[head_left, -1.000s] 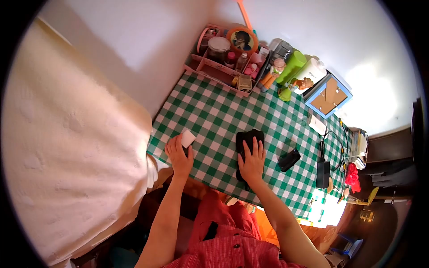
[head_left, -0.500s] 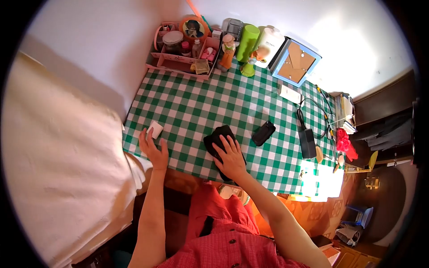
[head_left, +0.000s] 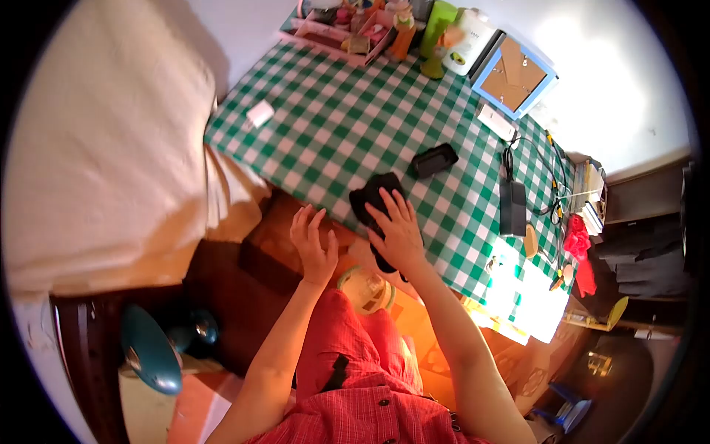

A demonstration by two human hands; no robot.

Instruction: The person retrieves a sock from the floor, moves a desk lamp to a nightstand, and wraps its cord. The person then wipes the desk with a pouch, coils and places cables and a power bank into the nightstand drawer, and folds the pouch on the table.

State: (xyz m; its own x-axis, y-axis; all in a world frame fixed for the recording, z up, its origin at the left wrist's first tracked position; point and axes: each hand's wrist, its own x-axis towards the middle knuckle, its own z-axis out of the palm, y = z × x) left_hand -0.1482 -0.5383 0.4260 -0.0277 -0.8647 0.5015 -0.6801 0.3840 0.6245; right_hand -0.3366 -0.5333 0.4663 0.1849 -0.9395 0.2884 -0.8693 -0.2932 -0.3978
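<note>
My left hand (head_left: 315,246) is raised just off the table's front edge, fingers apart and holding nothing. A small white block (head_left: 259,113) lies on the green-and-white checked cloth (head_left: 318,111), up and left of that hand. My right hand (head_left: 399,231) rests with spread fingers on a soft black item (head_left: 376,194) at the front edge; part of it hangs over the edge, and the hand covers some of it. Beyond this lies a small black case (head_left: 435,160).
A pink organizer (head_left: 325,38), figurines, a green bottle (head_left: 439,28), a white bottle (head_left: 469,43) and a blue frame (head_left: 514,76) line the back. At right are a black adapter (head_left: 512,209), cables and a red cloth (head_left: 577,238). A teal lamp (head_left: 151,349) stands lower left.
My left hand has left the white block and moved off the front edge of the table. The black item under my right hand has shifted toward the edge. The camera view has moved too.
</note>
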